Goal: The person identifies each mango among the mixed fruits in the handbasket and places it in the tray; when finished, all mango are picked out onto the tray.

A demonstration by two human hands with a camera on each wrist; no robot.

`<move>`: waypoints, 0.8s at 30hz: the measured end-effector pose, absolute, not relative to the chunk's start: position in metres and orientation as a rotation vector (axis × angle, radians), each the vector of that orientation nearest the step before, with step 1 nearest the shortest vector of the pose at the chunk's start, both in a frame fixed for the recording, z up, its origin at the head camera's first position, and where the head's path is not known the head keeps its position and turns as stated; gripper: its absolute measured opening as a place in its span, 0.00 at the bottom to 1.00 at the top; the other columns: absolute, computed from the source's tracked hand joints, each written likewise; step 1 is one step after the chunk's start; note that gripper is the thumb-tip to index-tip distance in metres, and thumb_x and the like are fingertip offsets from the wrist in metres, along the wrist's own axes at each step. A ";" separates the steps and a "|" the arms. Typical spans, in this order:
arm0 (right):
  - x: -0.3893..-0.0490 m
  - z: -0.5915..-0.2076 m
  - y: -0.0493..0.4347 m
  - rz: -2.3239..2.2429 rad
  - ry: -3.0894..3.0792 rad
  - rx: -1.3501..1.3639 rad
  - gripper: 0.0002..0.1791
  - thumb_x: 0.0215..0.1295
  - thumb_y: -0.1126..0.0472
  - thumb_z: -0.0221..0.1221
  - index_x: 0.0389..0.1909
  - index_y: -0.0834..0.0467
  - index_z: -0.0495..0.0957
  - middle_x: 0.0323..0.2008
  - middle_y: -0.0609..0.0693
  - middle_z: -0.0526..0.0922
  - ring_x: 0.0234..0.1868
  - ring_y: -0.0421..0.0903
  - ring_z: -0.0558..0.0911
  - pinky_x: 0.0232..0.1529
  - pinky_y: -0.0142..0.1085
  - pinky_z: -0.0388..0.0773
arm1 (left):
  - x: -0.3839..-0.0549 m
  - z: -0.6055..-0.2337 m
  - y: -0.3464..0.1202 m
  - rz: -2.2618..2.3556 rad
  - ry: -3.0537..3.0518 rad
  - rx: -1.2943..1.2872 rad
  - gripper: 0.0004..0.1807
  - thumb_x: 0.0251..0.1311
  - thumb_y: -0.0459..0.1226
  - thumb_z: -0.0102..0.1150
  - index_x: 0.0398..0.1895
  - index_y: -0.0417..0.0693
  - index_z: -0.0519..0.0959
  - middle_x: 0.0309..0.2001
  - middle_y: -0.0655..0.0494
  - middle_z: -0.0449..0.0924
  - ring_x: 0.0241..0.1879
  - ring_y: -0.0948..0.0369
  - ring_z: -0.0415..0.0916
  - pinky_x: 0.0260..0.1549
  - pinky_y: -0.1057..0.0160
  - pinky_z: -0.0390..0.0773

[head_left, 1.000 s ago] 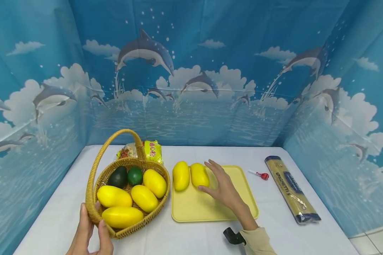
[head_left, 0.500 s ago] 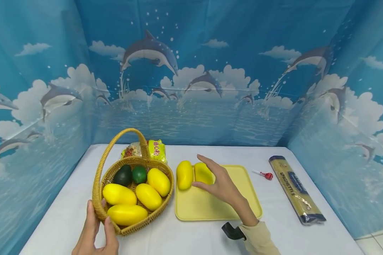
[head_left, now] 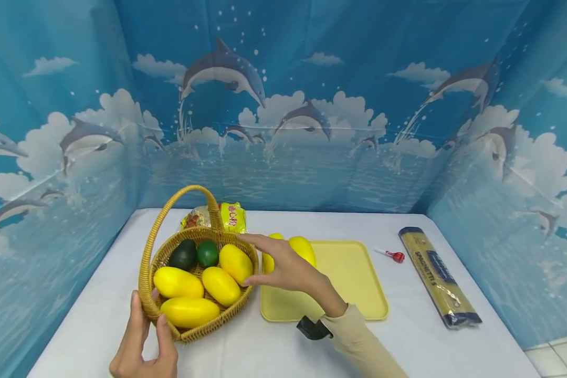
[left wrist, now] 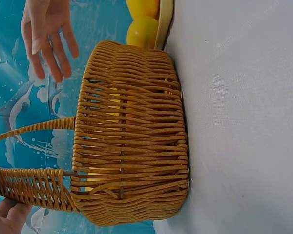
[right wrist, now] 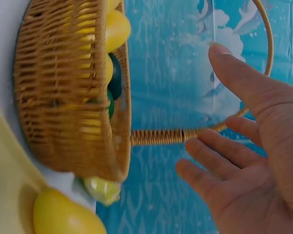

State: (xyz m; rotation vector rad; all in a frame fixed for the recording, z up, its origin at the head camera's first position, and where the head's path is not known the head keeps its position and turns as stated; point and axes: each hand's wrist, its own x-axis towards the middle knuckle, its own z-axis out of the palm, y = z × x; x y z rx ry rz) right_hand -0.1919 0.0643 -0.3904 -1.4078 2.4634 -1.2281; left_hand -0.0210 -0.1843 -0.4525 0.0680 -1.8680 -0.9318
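A brown wicker basket [head_left: 203, 329] with a tall arched handle [head_left: 158, 235] stands on the left of the table. Inside lie several yellow mangoes [head_left: 190, 313], a dark avocado [head_left: 183, 255] and a smaller green fruit [head_left: 208, 254]. My left hand [head_left: 142, 364] grips the basket at the near foot of its handle, thumb on one side and fingers on the other. Over the basket's right rim hovers my right hand [head_left: 288, 266], thumb and fingers spread with nothing between them. Behind it, two mangoes [head_left: 303, 250] on a yellow tray [head_left: 354, 278] are partly hidden.
A yellow food packet [head_left: 233, 217] lies behind the basket. Right of the tray are a red lollipop [head_left: 397, 256] and a long spaghetti pack [head_left: 439, 278]. A blue dolphin-print curtain [head_left: 283, 173] encloses the white table [head_left: 236, 357] at back and sides.
My right hand has moved left from the mangoes on the tray to the basket's right rim, its fingers still spread. The left hand has kept its grip on the basket.
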 end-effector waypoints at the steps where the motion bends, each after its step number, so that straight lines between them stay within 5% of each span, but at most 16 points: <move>1: -0.193 -0.389 0.058 -1.205 2.432 -1.428 0.48 0.65 0.55 0.77 0.82 0.56 0.66 0.79 0.53 0.71 0.80 0.50 0.70 0.79 0.45 0.71 | -0.021 -0.452 -0.184 -0.933 -1.860 0.067 0.51 0.50 0.09 0.67 0.80 0.41 0.69 0.62 0.34 0.83 0.67 0.71 0.77 0.60 0.80 0.74; 12: -0.211 -0.373 0.007 -1.008 2.217 -1.523 0.47 0.65 0.55 0.77 0.82 0.57 0.67 0.79 0.53 0.72 0.75 0.50 0.76 0.76 0.38 0.74 | -0.026 -0.438 -0.179 -0.915 -1.816 0.078 0.49 0.45 0.06 0.66 0.76 0.34 0.71 0.60 0.31 0.83 0.67 0.74 0.76 0.60 0.77 0.75; 24: -0.235 -0.381 -0.051 -0.944 2.004 -1.560 0.44 0.65 0.60 0.77 0.79 0.61 0.69 0.77 0.57 0.73 0.75 0.49 0.76 0.74 0.34 0.75 | -0.025 -0.442 -0.182 -0.895 -1.871 0.128 0.52 0.44 0.07 0.69 0.78 0.38 0.71 0.62 0.34 0.83 0.67 0.76 0.74 0.59 0.78 0.74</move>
